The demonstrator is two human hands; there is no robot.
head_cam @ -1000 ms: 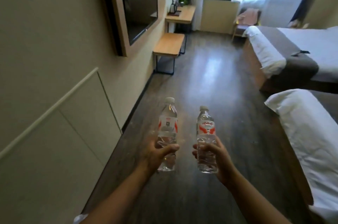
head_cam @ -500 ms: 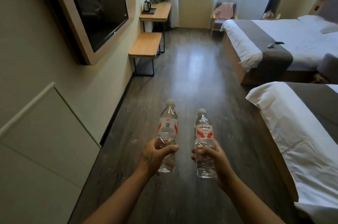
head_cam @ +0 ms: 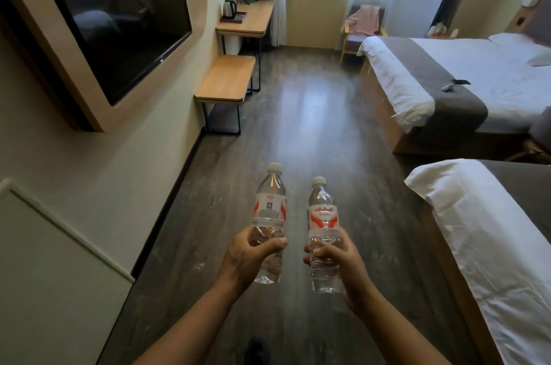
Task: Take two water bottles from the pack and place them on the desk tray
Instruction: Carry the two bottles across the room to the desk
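Observation:
I hold two clear water bottles upright in front of me, each with a white cap and a red-and-white label. My left hand (head_cam: 249,257) grips the lower body of the left bottle (head_cam: 269,203). My right hand (head_cam: 343,263) grips the right bottle (head_cam: 323,215) the same way. Far ahead on the left stands a wooden desk (head_cam: 253,22) with a dark tray (head_cam: 238,18) that carries a kettle (head_cam: 230,7). The pack of bottles is out of view.
A low wooden bench (head_cam: 225,78) stands before the desk along the left wall, under a wall-mounted TV (head_cam: 119,16). Two beds (head_cam: 447,75) (head_cam: 492,230) line the right side. A chair with pink cloth (head_cam: 362,25) sits by the window. Dark wooden floor (head_cam: 304,126) runs between.
The view has moved forward along the room and lifted; desk, bench and beds appear closer. Both hands keep the bottles upright in the same grip.

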